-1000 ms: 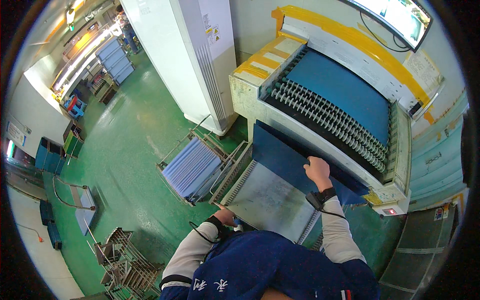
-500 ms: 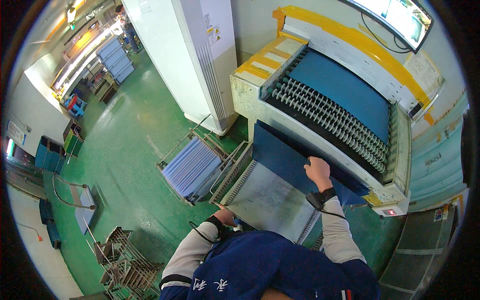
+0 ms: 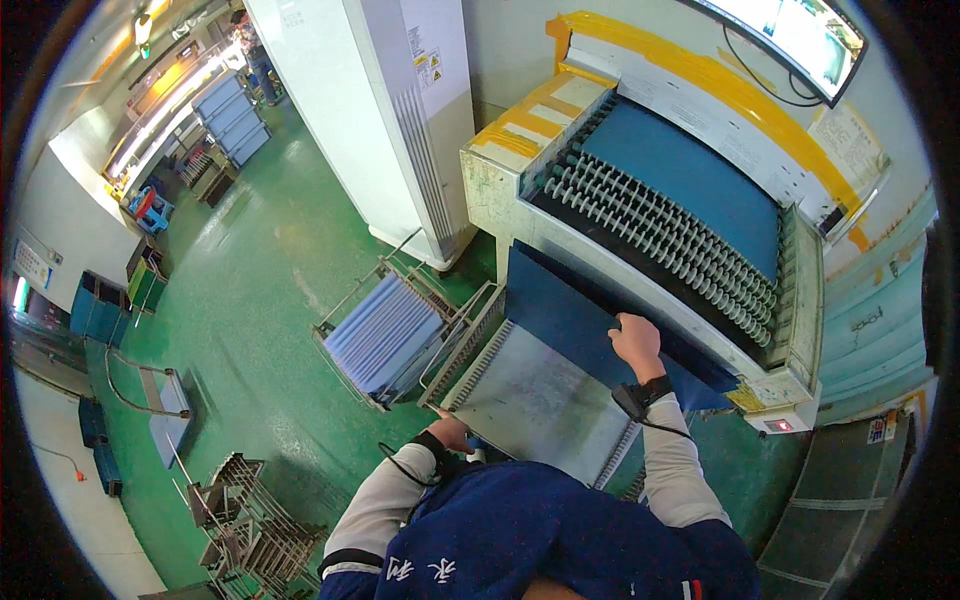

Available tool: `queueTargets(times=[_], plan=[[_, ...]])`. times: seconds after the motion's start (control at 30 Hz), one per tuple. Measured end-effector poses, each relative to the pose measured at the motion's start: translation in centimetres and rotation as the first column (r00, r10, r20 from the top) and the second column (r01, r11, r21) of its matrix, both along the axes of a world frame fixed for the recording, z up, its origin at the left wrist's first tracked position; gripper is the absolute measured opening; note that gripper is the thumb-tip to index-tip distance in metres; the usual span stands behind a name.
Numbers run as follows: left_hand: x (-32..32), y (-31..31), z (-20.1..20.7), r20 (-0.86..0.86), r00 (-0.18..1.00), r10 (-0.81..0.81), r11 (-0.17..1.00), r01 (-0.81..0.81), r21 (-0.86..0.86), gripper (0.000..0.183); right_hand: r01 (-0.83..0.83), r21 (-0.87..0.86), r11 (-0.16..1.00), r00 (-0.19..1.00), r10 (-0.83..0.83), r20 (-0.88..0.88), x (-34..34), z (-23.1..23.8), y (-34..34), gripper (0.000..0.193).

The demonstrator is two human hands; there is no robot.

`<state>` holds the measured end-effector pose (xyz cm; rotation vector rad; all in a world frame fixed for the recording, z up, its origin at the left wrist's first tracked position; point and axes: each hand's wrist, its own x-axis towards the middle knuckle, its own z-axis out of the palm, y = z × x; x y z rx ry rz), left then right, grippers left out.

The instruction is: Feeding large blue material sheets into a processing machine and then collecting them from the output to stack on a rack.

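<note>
Right hand (image 3: 636, 343) pinching the edge of a flat dark-blue rectangular sheet (image 3: 575, 310), half out of the roller machine (image 3: 660, 225), not yet lifted clear. Left hand (image 3: 452, 432) below, gripping the near corner of the grey metal tray surface (image 3: 535, 395). Wire rack of pale-blue sheets (image 3: 380, 335) left of it, part filled.

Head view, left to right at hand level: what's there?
Wire rack of blue sheets → left hand → grey tray → right hand on the dark blue sheet → machine's red-lit corner panel.
</note>
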<state>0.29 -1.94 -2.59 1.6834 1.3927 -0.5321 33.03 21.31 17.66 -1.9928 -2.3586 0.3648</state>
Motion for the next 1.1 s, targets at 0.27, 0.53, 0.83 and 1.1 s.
queueTargets(times=[0.27,0.53,0.83,1.1], plan=[[-0.1,-0.2,0.5,0.035,0.998,0.052,0.999,-0.052,0.002,0.073,-0.005,0.001,1.0,1.0,0.005,-0.004,-0.1,-0.2,0.2,0.038],[0.0,0.1,1.6,0.034,0.998,0.044,0.999,-0.043,-0.032,0.072,0.001,-0.017,1.0,1.0,-0.001,0.009,0.0,-0.1,0.2,0.038],[-0.3,-0.5,0.2,0.08,0.994,0.075,0.995,-0.08,0.051,0.068,0.007,-0.023,1.0,1.0,-0.006,0.011,-0.1,0.1,0.1,0.039],[-0.2,-0.3,0.2,0.039,0.997,-0.065,0.992,0.06,0.109,0.066,0.009,-0.035,0.999,1.0,-0.008,0.011,-0.3,0.5,0.0,0.039]])
